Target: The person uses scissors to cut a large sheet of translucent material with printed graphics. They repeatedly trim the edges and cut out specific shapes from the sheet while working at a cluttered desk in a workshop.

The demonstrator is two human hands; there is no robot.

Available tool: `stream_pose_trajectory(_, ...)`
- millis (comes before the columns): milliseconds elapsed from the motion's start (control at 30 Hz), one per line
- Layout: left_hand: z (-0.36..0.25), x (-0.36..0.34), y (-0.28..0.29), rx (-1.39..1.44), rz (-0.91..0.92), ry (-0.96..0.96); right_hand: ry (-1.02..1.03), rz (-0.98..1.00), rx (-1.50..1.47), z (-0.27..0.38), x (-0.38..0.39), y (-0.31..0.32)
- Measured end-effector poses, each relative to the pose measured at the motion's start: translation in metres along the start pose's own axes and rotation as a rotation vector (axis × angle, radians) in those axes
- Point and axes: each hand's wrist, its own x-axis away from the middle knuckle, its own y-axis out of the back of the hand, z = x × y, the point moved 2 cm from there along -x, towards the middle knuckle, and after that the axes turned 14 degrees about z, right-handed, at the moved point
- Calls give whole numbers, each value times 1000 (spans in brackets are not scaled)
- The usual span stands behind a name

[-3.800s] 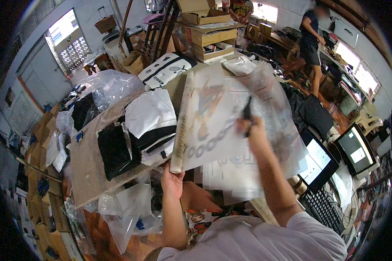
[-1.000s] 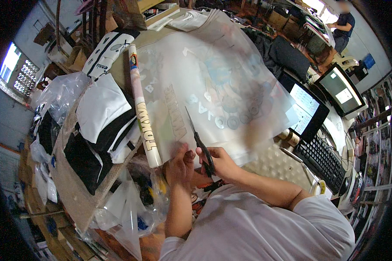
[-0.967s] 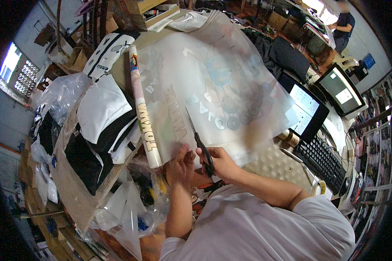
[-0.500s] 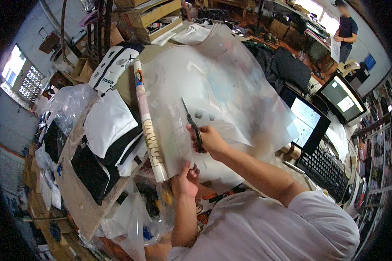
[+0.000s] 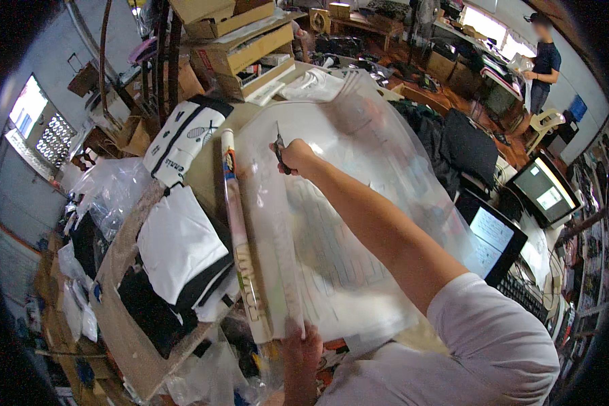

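Head view: right hand (image 5: pixel 298 159) is way out over the far left part of the film, arm stretched across it, fingers clenched round the handles of black scissors (image 5: pixel 279 145), blades pointing far. Scissors are just right of the roll (image 5: pixel 239 230), w/ a band of film btwn the two; can't tell if the blades are biting. And the clear film (image 5: pixel 318 257) itself: big see-thru sheet, spread mid-scene over the desk (image 5: pixel 212 180), faint prints on it or showing thru it, can't tell which. Near end: left hand (image 5: pixel 303 350) is at the film's near edge, just right of the roll's near end, blurred & partly behind film; can't tell if those fingers are gripping. Roll lies near-to-far along the film's left side, pale w/ coloured print.

Left of the roll: white folded garment (image 5: pixel 183 240), black cloth (image 5: pixel 149 308) partly under it, a white item w/ black stripe (image 5: pixel 189 139) & racquet drawing farther off. Crumpled plastic bag (image 5: pixel 115 196) left of those. Far side: cardboard boxes (image 5: pixel 250 61), stacked. Right side: black bag (image 5: pixel 468 145) beyond the film, dark-framed screen (image 5: pixel 490 237) nearer, monitor (image 5: pixel 545 189) to its right. Far right, another person (image 5: pixel 545 64), dark top, standing by a cream chair (image 5: pixel 545 124).
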Motion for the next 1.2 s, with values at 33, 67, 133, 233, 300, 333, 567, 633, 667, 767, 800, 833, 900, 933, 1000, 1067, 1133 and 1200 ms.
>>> stream_pose_trajectory(33, -2, 5, 8, 99, 47, 89, 23, -48, -13, 5, -22, 13)
stream_pose_trajectory(67, -5, 9, 18, 196, 102, 191, 47, -109, -29, 2, -53, 30)
stream_pose_trajectory(133, -10, 11, 21, 324, 144, 259, 70, -117, -127, 22, -61, 32)
stream_pose_trajectory(233, -16, 12, 3, 364, 141, 257, 148, -191, 192, 23, -71, 72)
stream_pose_trajectory(300, -18, 21, -3, 382, 78, 190, 222, -126, 121, 23, -24, 57)
stream_pose_trajectory(333, -17, 19, -5, 372, 125, 198, 249, -123, 102, 13, 2, 57)
stream_pose_trajectory(567, 13, 5, 30, 32, 204, 227, 235, 132, 133, -103, 169, -48)
stream_pose_trajectory(633, 13, 14, 7, -75, 10, 183, 359, 67, 361, -103, 182, -82)
stream_pose_trajectory(667, 13, 14, -13, -248, -207, 114, 356, 43, 361, -99, 181, -88)
stream_pose_trajectory(767, -3, 3, 8, -293, -203, -63, 476, -93, 281, -67, 197, -59)
stream_pose_trajectory(800, -12, 3, 14, -288, -143, -56, 510, -109, 202, -51, 210, -43)
stream_pose_trajectory(833, -24, 5, 19, -285, -89, -56, 546, -115, 119, -37, 220, -26)
stream_pose_trajectory(900, -39, 9, 13, -217, -21, -100, 575, -189, 102, -20, 230, 8)
stream_pose_trajectory(933, -41, 10, -4, -147, -9, -140, 603, -226, 177, -21, 222, 35)
stream_pose_trajectory(1000, -48, 20, -16, -87, 18, -225, 399, -275, 393, -16, 243, 80)
stream_pose_trajectory(1067, -40, 22, -3, -60, 71, -198, 368, -194, 215, -29, 276, 142)
stream_pose_trajectory(1133, -31, 19, 13, -13, 57, -142, 341, -383, 303, -50, 294, 177)
stream_pose_trajectory(1200, -15, 8, 9, 8, 69, -19, 280, -474, 451, -84, 288, 219)
